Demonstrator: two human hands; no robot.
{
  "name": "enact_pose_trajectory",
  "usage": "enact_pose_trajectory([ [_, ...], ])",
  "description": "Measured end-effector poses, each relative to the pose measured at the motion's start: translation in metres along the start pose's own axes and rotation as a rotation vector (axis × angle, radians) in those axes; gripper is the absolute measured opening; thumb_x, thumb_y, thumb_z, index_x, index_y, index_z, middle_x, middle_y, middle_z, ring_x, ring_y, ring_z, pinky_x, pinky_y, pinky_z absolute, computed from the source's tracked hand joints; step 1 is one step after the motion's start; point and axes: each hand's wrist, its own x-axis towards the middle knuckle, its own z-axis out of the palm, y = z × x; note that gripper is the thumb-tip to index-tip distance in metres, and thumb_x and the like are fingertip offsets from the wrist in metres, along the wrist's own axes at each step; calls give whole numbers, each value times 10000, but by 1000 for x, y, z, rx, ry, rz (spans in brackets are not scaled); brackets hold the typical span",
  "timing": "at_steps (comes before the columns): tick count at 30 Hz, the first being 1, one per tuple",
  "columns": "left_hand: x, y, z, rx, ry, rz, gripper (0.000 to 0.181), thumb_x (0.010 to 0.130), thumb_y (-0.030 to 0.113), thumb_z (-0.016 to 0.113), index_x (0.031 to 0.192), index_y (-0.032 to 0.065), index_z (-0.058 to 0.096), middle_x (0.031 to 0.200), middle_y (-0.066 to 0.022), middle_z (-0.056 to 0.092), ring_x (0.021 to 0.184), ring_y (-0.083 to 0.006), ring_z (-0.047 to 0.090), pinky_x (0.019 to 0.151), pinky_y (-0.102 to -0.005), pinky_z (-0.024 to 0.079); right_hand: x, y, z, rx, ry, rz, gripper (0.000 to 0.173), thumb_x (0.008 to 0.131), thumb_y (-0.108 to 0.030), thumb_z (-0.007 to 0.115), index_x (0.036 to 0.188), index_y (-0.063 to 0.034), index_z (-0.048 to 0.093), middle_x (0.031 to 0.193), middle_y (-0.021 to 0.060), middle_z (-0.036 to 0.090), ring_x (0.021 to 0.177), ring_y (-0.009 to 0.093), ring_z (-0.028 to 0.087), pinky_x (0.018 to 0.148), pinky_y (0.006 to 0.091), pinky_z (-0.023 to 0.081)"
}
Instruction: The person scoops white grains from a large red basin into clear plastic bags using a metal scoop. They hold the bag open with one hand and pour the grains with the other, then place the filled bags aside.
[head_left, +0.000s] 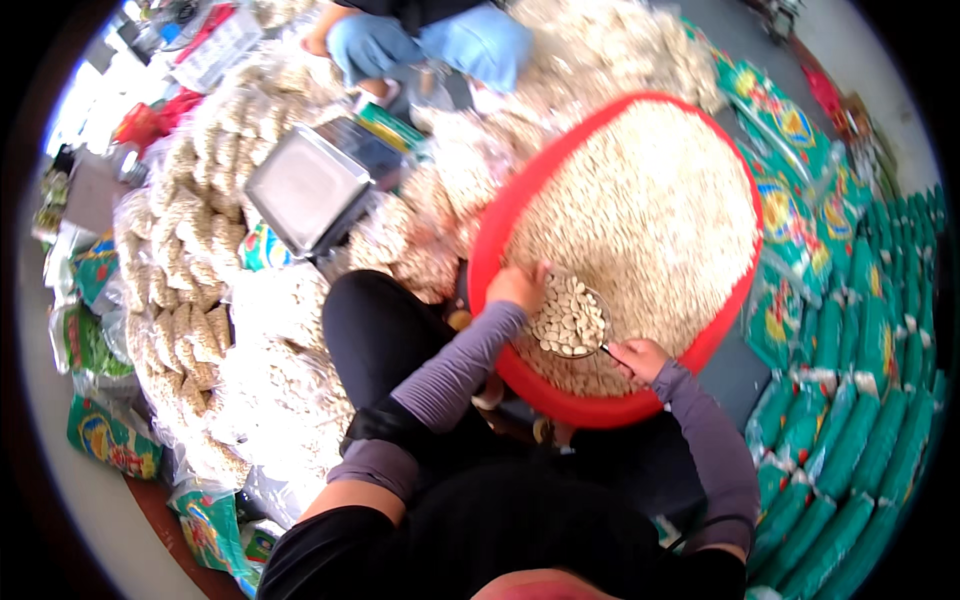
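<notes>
A large red tub (491, 225), heaped with pale flat seeds or beans (637, 195), stands before me. Its near left part holds a round metal scoop (606, 309) filled with pale beans (568, 319). My right hand (640, 361) is closed around the dark handle of the scoop, at the tub's near edge. Over the tub's left rim reaches my left hand (517, 288), beside the scoop's left edge; its fingertips are blurred, and whether they touch the scoop or hold beans is not clear.
A scale with a steel tray (307, 191) stands left of the tub. Clear bags of pale seeds (180, 277) lie in piles around it. Green printed packets (847, 420) are stacked at the right. Another person in blue jeans (480, 45) sits or crouches beyond the bags.
</notes>
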Motion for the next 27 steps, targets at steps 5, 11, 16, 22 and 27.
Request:
enact_pose_trajectory([
  [5,5,-6,0,-159,3,-64,496,926,471,336,1090,82,596,972,-208,619,935,-363,582,819,-433,445,14,-67,21,-740,235,-197,395,872,-400,530,828,-10,579,618,82,559,519,193,559,470,334,433],
  [11,18,-24,9,-385,172,-220,493,927,470,341,1112,79,577,1006,-204,611,965,-359,570,819,-429,436,-63,-114,27,-1323,617,-304,329,848,-358,551,898,-34,580,728,123,607,664,302,611,614,400,482],
  [16,14,-15,5,-425,138,-243,461,925,451,364,1126,95,578,1011,-201,612,981,-347,571,835,-408,434,-95,-129,-25,-1044,900,-215,426,813,-426,594,845,-3,546,722,158,606,663,346,605,596,428,473],
  [22,16,-15,13,-420,202,-219,487,915,472,393,1051,63,618,906,-200,631,907,-338,598,790,-390,447,69,4,-19,-192,745,-189,444,690,-409,748,716,-19,538,635,64,584,558,181,563,555,337,462],
  [27,16,-19,9,-413,204,-226,503,913,485,385,1066,62,609,920,-200,631,912,-343,596,800,-397,443,125,39,59,118,529,-290,265,735,-210,717,750,-12,542,611,69,563,480,152,532,437,279,457],
])
